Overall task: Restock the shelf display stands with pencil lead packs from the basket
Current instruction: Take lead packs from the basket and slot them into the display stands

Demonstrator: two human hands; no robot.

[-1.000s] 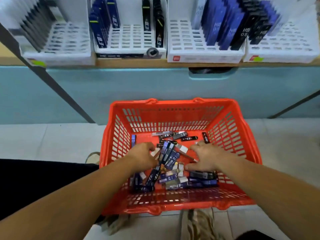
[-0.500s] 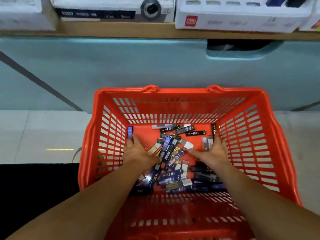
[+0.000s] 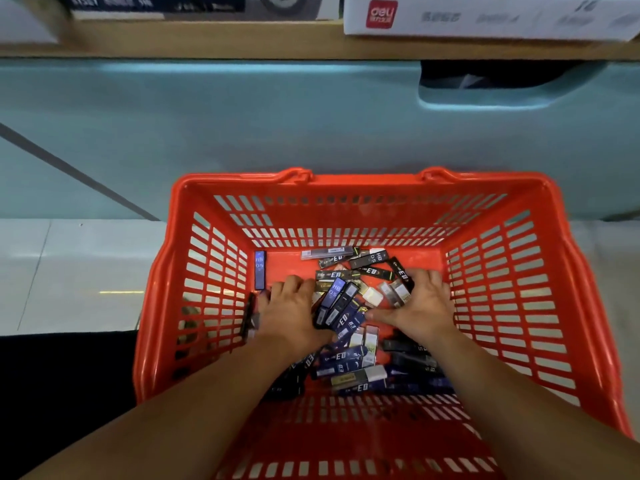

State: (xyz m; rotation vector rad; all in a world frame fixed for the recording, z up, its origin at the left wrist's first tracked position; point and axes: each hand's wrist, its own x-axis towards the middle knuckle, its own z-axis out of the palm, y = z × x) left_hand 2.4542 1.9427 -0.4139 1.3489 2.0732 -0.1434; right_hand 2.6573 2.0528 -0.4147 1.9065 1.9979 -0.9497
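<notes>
A red plastic basket stands on the floor below me. On its bottom lies a loose pile of several blue, black and grey pencil lead packs. One blue pack leans upright against the left wall. My left hand reaches into the left of the pile with its fingers curled down, and a few blue packs stick up beside its thumb. My right hand curls over grey and black packs on the right, thumb pointing left. Only the white front edge of a display stand shows at the top.
A wooden shelf edge runs along the top, with a teal cabinet front below it just behind the basket. Pale floor tiles lie to the left. A dark surface fills the lower left.
The view has tilted down and closer, so the display stands have left the frame. Both hands have moved further apart and deeper into the pile, curling round packs.
</notes>
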